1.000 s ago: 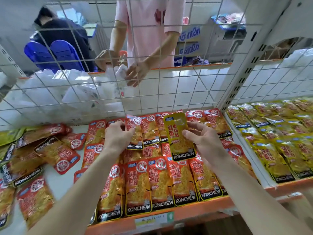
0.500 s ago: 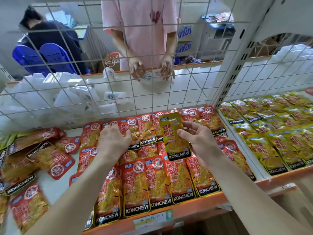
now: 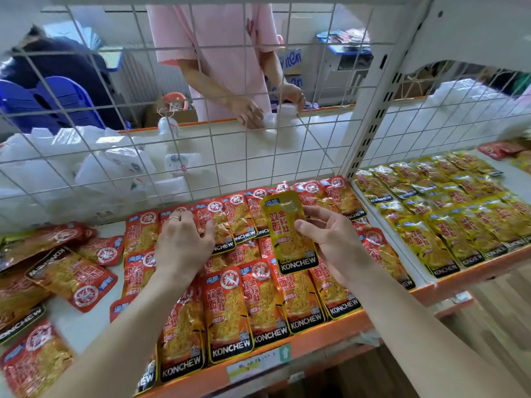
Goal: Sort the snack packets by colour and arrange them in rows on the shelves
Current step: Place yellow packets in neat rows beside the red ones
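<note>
My right hand (image 3: 334, 242) pinches a yellow snack packet (image 3: 290, 234), held upright above the rows of red packets (image 3: 244, 305) on the white shelf (image 3: 86, 326) before me. My left hand (image 3: 184, 242) rests palm down on the back row of red packets, fingers curled over one packet's edge. Loose red packets (image 3: 69, 277) lie in a jumble at the left of the shelf. On the shelf to the right, yellow packets (image 3: 436, 219) lie in tidy rows.
A wire grid (image 3: 258, 156) backs the shelf. Behind it a person in a pink shirt (image 3: 224, 47) handles white packages (image 3: 281, 113) at a counter, with more white bags (image 3: 94, 165) at the left. A white perforated upright (image 3: 376, 116) divides the two shelves.
My left hand has slid down and flattened onto the back row of red packets. My right hand keeps the yellow packet in about the same spot. The camera has shifted slightly.
</note>
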